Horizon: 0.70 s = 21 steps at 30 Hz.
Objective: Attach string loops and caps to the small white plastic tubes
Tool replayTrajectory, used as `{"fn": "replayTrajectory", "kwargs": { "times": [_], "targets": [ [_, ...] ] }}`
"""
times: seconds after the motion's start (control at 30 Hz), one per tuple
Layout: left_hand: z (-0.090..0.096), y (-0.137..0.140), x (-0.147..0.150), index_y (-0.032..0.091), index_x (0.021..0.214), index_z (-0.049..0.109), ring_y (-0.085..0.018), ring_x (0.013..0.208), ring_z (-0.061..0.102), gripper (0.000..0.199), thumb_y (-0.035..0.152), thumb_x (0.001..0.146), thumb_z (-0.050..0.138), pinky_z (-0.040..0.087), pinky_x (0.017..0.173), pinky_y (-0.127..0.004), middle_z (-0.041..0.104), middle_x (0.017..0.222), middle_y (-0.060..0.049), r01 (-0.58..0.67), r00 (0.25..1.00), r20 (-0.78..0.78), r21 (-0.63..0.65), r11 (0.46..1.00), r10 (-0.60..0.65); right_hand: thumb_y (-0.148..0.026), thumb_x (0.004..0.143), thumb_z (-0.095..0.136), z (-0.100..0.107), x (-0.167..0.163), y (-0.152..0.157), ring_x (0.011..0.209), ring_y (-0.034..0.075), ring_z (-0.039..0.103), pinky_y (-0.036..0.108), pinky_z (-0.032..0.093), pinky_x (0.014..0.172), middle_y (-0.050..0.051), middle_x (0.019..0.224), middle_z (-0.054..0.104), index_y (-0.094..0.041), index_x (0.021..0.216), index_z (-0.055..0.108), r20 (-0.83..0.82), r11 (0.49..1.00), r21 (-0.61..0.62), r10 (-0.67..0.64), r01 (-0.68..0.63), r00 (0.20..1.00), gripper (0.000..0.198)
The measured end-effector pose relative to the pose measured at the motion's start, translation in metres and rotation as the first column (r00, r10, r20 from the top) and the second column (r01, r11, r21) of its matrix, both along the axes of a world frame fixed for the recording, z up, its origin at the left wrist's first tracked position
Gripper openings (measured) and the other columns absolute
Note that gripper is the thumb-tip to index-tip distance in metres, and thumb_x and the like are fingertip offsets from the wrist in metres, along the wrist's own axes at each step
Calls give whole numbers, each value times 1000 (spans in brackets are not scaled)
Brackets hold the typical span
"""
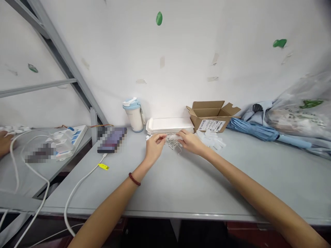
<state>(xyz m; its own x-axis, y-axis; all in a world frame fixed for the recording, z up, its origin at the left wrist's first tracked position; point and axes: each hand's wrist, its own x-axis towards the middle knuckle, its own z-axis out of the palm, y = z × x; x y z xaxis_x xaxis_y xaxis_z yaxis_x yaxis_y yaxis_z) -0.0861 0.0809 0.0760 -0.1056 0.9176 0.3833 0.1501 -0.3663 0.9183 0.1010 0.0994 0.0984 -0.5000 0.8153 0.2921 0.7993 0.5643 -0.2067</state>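
Observation:
My left hand is closed in a pinch at the middle of the grey table; what its fingertips hold is too small to make out. Just right of it, my right hand has its fingers closed on a small white piece. Between and below both hands lies a tangle of thin off-white strings. Right behind the hands sits a long white box. Beside my right hand is a heap of translucent white plastic pieces.
Behind stand an open cardboard box and a blue-lidded cup. A blue umbrella and a clear plastic bag lie right. Leftward are a phone on a white cable, a power strip and another person's hand.

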Motion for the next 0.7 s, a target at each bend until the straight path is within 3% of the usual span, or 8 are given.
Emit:
{"fn": "replayTrajectory", "kwargs": {
  "times": [0.13,0.33,0.5,0.7],
  "targets": [
    [5,2,-2,13,73,67,-17,71,64,15,20,62,73,50,71,-29,68,71,-3,47,983,183,-163,985,-17,-13,83,50,-23,-4,-15,83,20,59,30,44,72,12,106,60,-13,107,58,-209,999,39,-11,20,978,25],
    [9,-11,3,10,73,64,-16,76,67,16,15,63,75,50,85,-31,69,72,-4,367,851,486,-280,887,-199,-20,79,55,-25,-13,-30,66,14,57,28,45,67,7,93,64,-15,95,59,-455,996,-75,-78,49,887,17],
    [2,-18,6,11,84,61,-15,72,67,20,19,69,73,52,79,-32,70,76,-6,465,838,446,-279,840,-315,-20,80,52,-26,-18,-37,65,13,56,27,44,65,5,89,65,-15,89,60,-521,988,-149,-103,29,847,13],
    [-3,-18,2,13,82,58,-14,67,66,26,28,68,75,51,67,-26,68,70,-4,462,867,344,-287,839,-359,-18,82,49,-34,-19,-42,72,15,56,27,44,68,6,90,65,-15,92,61,-476,998,-60,-44,17,878,15]
  ]
}}
